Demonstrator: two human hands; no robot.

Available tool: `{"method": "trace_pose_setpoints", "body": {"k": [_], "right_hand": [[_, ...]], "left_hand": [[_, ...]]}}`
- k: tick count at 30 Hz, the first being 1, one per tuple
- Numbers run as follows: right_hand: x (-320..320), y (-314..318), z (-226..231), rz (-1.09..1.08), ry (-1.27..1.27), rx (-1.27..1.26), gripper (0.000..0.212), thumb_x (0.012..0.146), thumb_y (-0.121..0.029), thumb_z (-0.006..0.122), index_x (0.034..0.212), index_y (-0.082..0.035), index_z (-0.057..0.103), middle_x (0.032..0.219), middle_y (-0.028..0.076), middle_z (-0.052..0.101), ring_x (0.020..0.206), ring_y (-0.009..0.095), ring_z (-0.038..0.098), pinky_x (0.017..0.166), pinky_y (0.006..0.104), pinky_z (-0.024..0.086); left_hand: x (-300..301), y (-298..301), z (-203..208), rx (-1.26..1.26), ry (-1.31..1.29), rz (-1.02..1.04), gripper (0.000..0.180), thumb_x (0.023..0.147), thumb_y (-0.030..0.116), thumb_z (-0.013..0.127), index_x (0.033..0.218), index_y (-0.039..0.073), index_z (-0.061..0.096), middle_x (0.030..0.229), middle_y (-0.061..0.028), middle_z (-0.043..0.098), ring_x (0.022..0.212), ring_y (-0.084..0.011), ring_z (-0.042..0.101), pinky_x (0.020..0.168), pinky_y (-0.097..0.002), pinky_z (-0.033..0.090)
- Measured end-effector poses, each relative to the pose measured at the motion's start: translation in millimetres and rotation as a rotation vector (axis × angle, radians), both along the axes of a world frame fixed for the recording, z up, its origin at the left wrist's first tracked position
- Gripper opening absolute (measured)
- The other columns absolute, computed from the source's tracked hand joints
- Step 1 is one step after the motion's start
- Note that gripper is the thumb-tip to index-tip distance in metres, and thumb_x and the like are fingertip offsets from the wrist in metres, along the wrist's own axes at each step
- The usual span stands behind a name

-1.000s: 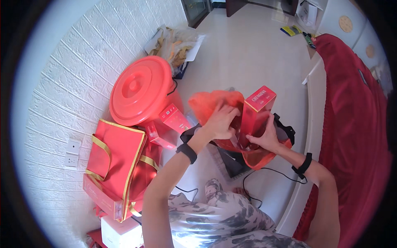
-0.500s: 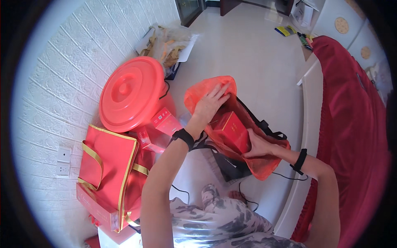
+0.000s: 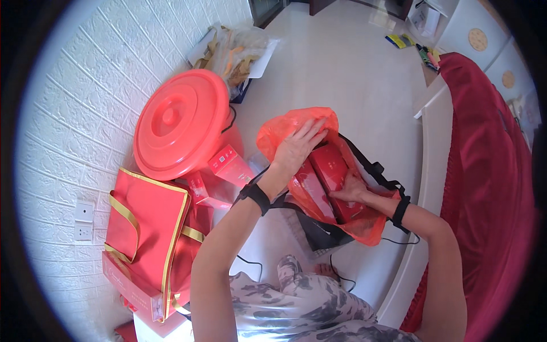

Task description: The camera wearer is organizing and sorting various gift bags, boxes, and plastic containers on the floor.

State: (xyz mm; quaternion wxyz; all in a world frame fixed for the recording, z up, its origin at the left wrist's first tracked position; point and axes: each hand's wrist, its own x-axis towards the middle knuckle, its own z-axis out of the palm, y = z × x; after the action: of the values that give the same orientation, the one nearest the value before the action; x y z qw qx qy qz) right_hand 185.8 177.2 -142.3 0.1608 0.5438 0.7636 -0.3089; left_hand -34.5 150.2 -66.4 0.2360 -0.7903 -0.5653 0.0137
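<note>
An orange-red plastic bag (image 3: 373, 231) gapes in front of me, lining a black bag (image 3: 322, 233) with dark straps. Two red boxes lie side by side inside it: a right-hand box (image 3: 331, 162) and a left-hand box (image 3: 310, 191). My left hand (image 3: 296, 145) lies with outstretched fingers over the plastic bag's far-left rim, pressing it outward. Reaching in from the right, my right hand (image 3: 352, 189) is closed about the right-hand box, its thumb towards the gap between the boxes. Some of its fingertips are hard to make out.
To the left stand a lidded red bucket (image 3: 182, 125), a red gift bag with gold trim (image 3: 145, 222) and a small red carton (image 3: 232, 164). Behind them lies a clear plastic heap (image 3: 242, 51). Dark red cloth (image 3: 484, 171) covers furniture at right; a black cord (image 3: 342, 276) crosses the floor.
My right hand has lowered the right-hand box deeper into the bag, so the left-hand box now shows more beside it. The left hand stays on the rim.
</note>
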Motion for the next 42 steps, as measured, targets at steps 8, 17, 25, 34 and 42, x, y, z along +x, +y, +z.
{"method": "trace_pose_setpoints", "body": {"k": [8,17,25,34,42], "right_hand": [[-13.9,1.6,-33.5,0.008,-0.011,-0.133,0.12,0.062,-0.053,0.072,0.131,0.019,0.004,0.116,0.031,0.051,0.104,0.037,0.056,0.091,0.0384,0.044],[0.3,20.2,-77.4,0.081,0.274,-0.091,0.115,0.07,-0.031,0.074,0.14,-0.001,-0.013,0.143,0.031,0.009,0.135,0.037,0.018,0.109,0.0367,0.024],[16.7,-0.4,-34.5,0.372,0.372,0.074,0.113,0.072,-0.035,0.073,0.141,0.0,-0.01,0.145,0.027,0.008,0.137,0.033,0.013,0.11,0.0349,0.02],[70.7,-22.4,-5.0,0.489,0.071,-0.488,0.062,0.085,-0.031,0.056,0.135,-0.004,0.03,0.117,0.021,0.055,0.106,0.035,0.055,0.09,0.0376,0.043],[25.7,-30.7,92.8,0.681,0.15,-0.097,0.032,0.084,-0.023,0.056,0.11,-0.004,0.058,0.099,0.02,0.062,0.094,0.033,0.06,0.081,0.0384,0.046]], "left_hand": [[1.3,-1.3,6.9,-0.003,0.031,0.011,0.065,0.076,0.015,0.053,0.138,0.02,0.034,0.145,-0.0031,0.026,0.128,-0.0205,0.032,0.103,-0.0343,0.033],[5.6,-2.1,9.7,-0.021,-0.022,0.018,0.072,0.072,0.012,0.059,0.138,0.018,0.033,0.145,-0.0036,0.027,0.129,-0.0218,0.031,0.101,-0.0364,0.036],[20.3,-31.8,21.2,-0.038,-0.175,0.055,0.069,0.073,0.016,0.058,0.138,0.018,0.034,0.141,-0.0053,0.033,0.128,-0.0251,0.032,0.105,-0.0437,0.028],[-3.2,-65.6,39.1,0.122,-0.282,0.093,0.056,0.074,0.015,0.054,0.129,0.013,0.047,0.135,-0.009,0.041,0.133,-0.0332,0.026,0.107,-0.0554,0.019],[-15.6,-150.4,52.0,0.003,-0.779,-0.056,0.046,0.064,0.01,0.066,0.11,0.008,0.057,0.114,-0.0123,0.054,0.118,-0.0304,0.043,0.102,-0.0488,0.03]]}}
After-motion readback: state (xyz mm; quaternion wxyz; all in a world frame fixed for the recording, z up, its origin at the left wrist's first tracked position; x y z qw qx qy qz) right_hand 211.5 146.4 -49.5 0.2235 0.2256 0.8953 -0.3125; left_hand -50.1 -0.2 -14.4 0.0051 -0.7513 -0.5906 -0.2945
